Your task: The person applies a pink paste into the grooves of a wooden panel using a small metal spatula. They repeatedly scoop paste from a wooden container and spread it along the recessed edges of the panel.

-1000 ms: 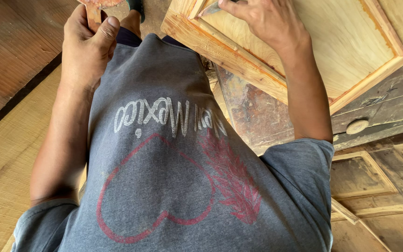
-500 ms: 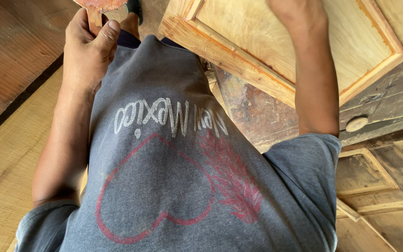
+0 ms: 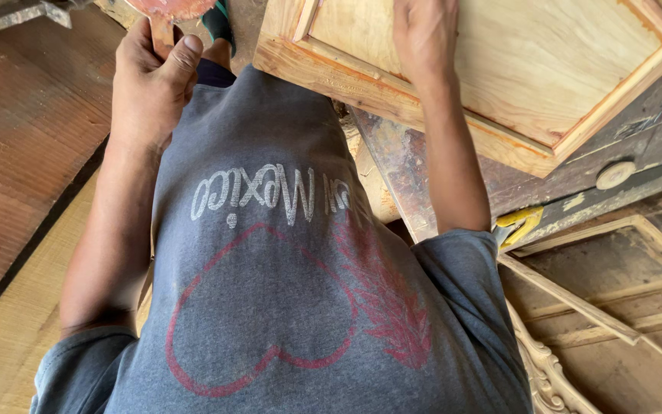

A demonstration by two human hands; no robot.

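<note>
Right hand (image 3: 423, 34) slid left across wooden panel (image 3: 499, 69).

The reddish tool (image 3: 168, 9) in the left hand (image 3: 147, 84) is cut by the top edge; the right hand's (image 3: 423, 34) fingertips too.

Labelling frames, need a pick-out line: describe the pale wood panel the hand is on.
Start at the dark, worn workbench along the upper right. On it lies the framed panel door, with the right hand pressed flat on its recessed centre. It is fresh, pale and clean, unlike the dusty grey panel frames lower right and the reddish boards at left.
</note>
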